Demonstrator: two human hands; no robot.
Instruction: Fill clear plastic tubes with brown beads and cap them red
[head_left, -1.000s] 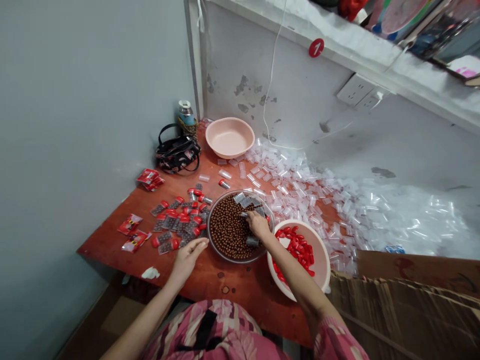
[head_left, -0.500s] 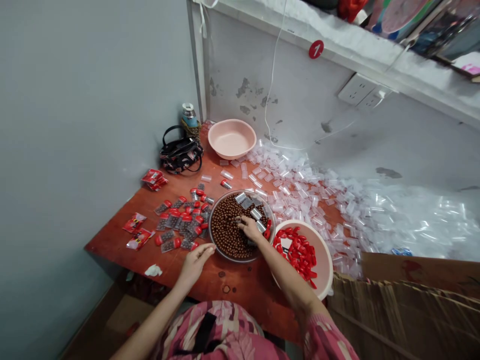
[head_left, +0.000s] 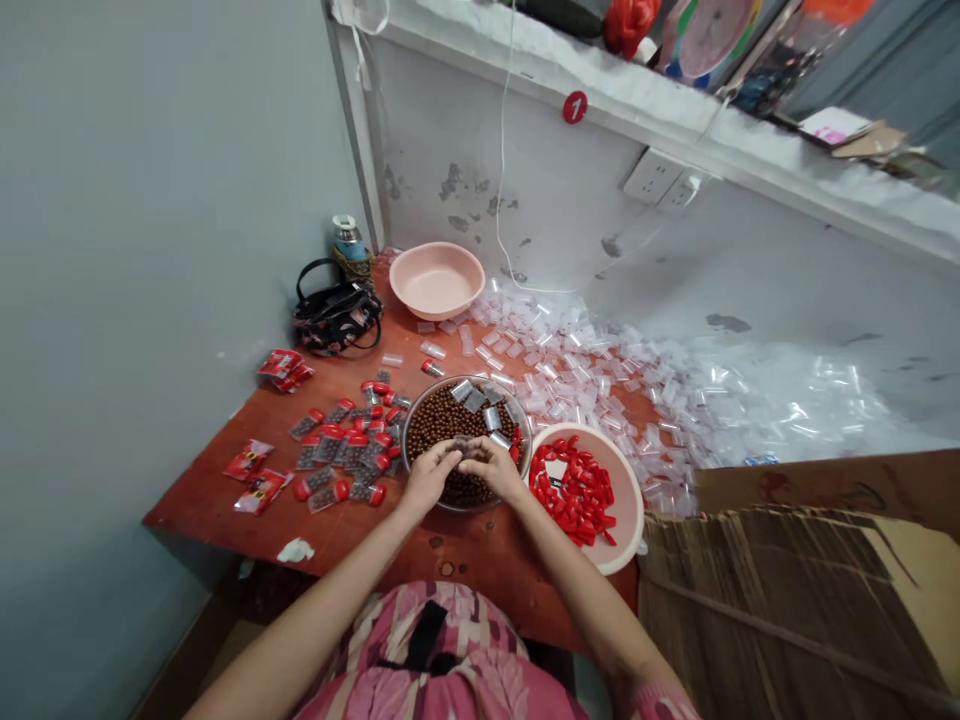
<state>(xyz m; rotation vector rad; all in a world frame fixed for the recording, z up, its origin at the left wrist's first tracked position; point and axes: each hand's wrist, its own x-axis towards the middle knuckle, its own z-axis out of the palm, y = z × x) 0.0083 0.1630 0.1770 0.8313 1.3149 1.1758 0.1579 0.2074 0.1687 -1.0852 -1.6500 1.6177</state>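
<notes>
A metal bowl [head_left: 527, 440] of small brown balls [head_left: 433, 420] stands near the table's front, with several clear tubes [head_left: 492, 418] and some red caps lying on the balls. Over its front part, my left hand [head_left: 431, 478] and my right hand [head_left: 491, 468] meet at the fingertips, closed round a small container [head_left: 463, 446] that looks clear with dark contents. To the right, a pink basin [head_left: 636, 500] holds many red caps [head_left: 581, 490]. Left of the bowl lies a pile of filled tubes with red caps [head_left: 352, 445].
Empty clear tubes [head_left: 570, 370] spread along the wall. An empty pink basin [head_left: 437, 280], a black handbag [head_left: 337, 318] and a bottle [head_left: 347, 238] stand at the back left. Red packets [head_left: 262, 490] lie at the left edge; cardboard [head_left: 780, 600] is at the right.
My left hand has moved from the bowl's front left rim to over the bowl. My right hand has come up from the balls, and both now meet round the small container. The view has shifted.
</notes>
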